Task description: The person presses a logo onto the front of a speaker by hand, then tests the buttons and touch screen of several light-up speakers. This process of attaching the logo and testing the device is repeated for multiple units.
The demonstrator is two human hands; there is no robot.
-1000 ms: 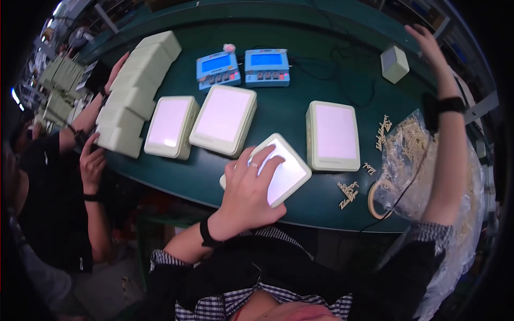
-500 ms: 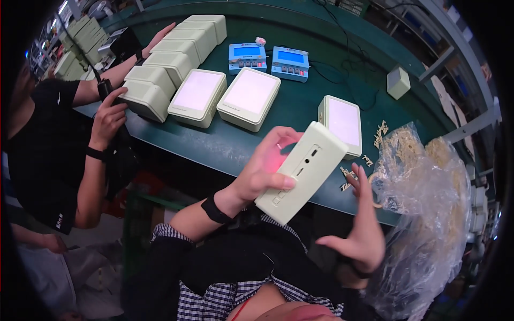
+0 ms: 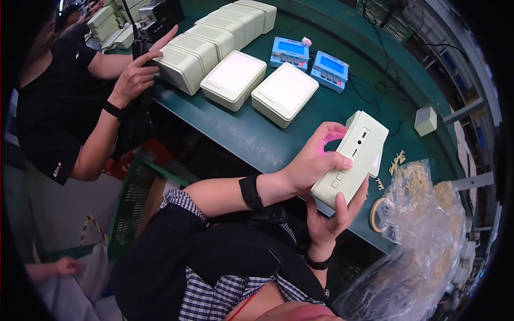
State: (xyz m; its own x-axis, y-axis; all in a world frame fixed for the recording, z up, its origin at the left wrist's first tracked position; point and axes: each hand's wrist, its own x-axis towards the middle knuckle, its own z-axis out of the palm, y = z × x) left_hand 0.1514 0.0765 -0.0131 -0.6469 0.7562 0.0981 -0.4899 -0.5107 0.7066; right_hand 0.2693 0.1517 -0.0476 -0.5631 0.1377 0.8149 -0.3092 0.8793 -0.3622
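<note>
A cream box-shaped electronic device (image 3: 350,163) is held tilted above the table's front edge. The narrow side with ports, a slot and a row of square buttons faces up. My left hand (image 3: 316,163) grips it from the left, thumb on that side near the buttons; a pink glow falls on the fingers. At its lower end, my right hand (image 3: 334,219) cups the device with thumb and fingers around the corner. Behind it, mostly covered, another cream device (image 3: 376,160) lies on the table. Two more devices (image 3: 234,75) (image 3: 285,93) with lit white faces lie farther left.
Two blue meters (image 3: 289,52) (image 3: 330,69) with cables sit at the back. A row of cream devices (image 3: 206,40) stands far left, by a co-worker's hand (image 3: 134,80). Wooden letter pieces (image 3: 396,161), a tape ring (image 3: 377,214) and a plastic bag (image 3: 423,214) lie right.
My right hand has come in from the right and taken hold of the device's lower end. My left hand still grips it. The whole view has shifted, moving the table things rightward in the picture.
</note>
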